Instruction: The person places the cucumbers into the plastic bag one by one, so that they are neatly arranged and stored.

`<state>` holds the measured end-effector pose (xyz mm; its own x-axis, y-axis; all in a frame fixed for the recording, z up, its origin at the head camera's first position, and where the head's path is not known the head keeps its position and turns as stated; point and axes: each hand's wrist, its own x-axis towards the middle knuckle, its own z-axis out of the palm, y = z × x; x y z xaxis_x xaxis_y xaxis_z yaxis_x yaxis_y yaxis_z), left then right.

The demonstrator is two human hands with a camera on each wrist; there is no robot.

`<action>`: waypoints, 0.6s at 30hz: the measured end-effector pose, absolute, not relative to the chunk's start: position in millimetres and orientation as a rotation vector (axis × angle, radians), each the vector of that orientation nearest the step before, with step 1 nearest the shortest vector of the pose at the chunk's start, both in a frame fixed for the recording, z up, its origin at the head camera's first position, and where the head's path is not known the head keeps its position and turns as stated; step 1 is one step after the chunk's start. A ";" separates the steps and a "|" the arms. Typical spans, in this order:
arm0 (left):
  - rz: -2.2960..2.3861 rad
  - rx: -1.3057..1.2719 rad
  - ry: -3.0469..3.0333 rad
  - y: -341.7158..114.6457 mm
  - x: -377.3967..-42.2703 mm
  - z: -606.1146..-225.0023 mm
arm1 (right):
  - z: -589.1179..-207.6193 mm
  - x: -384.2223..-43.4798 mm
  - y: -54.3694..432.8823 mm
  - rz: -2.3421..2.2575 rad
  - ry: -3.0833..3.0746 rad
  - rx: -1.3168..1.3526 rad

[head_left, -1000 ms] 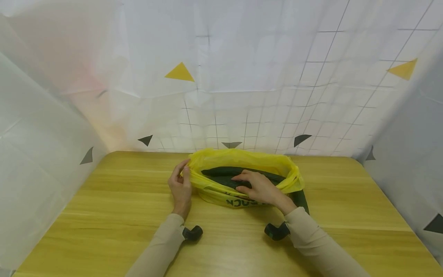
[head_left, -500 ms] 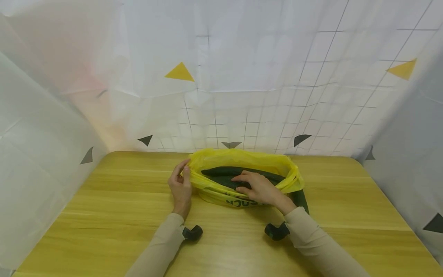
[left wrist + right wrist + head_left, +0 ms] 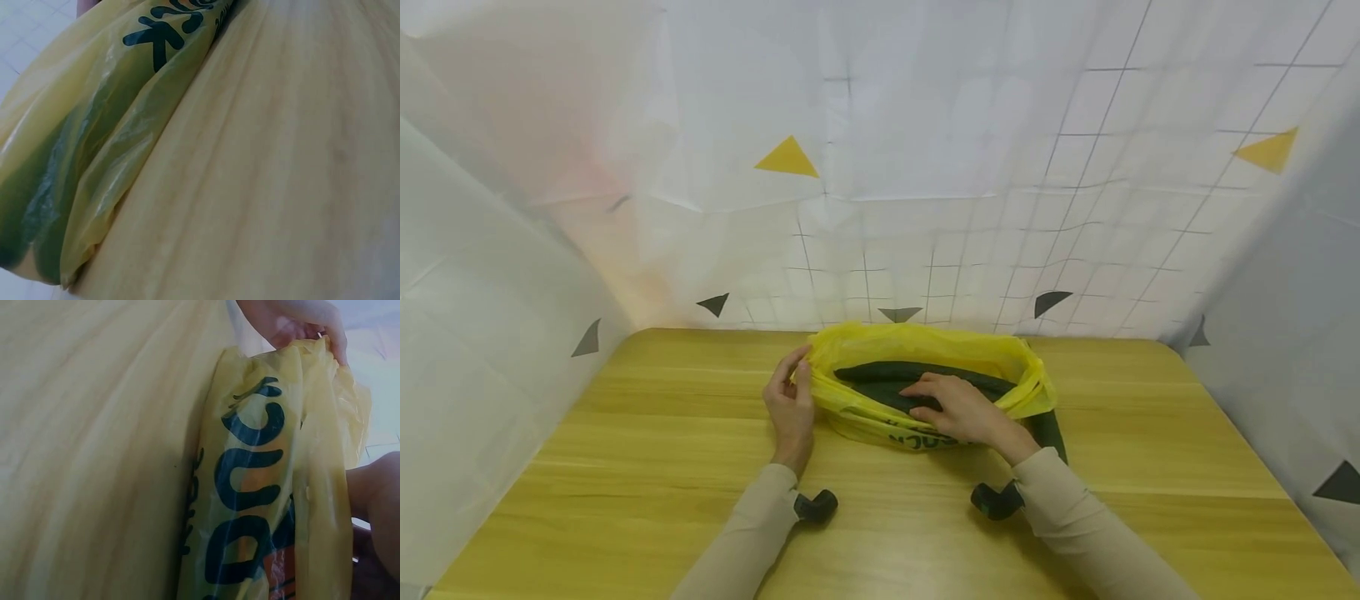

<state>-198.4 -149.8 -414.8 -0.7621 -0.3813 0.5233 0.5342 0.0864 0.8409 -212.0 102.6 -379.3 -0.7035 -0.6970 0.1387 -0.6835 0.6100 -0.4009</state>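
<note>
A yellow plastic bag (image 3: 865,425) with dark print stands on the table, its mouth spread wide. My left hand (image 3: 792,408) pinches the left end of the rim; the right wrist view also shows that left hand (image 3: 300,322) at the rim. Inside lies a long, dark green, folded thing (image 3: 872,383), perhaps cloth; its kind is unclear. My right hand (image 3: 958,406) reaches over the near rim and rests on it, thumb and index finger apart, other fingers partly hidden. Another dark green piece (image 3: 1047,435) hangs outside the bag's right end. Green shows through the bag (image 3: 69,156) in the left wrist view.
The wooden table (image 3: 625,450) runs out to both sides of the bag. Behind it hangs a pale sheet (image 3: 917,125) with grid lines and triangles. Small black devices (image 3: 816,506) sit at both sleeve cuffs.
Hands, bag and dark green thing keep their places. The head view has shifted very slightly.
</note>
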 end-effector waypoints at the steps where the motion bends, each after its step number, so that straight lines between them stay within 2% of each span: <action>1: -1.755 -0.151 -1.703 -149.7 -198.1 -414.7 | -379.8 -211.7 102.6 -0.670 2.792 -1.207; 18: -1.770 -0.136 -1.679 -149.7 -205.0 -426.3 | -381.5 -209.9 101.4 -0.609 2.798 -1.226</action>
<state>-205.0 -149.7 -426.3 -0.7603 -0.3986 0.5130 0.5333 0.0680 0.8432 -209.9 101.4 -381.5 -0.6899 -0.7122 0.1293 -0.7016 0.6139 -0.3619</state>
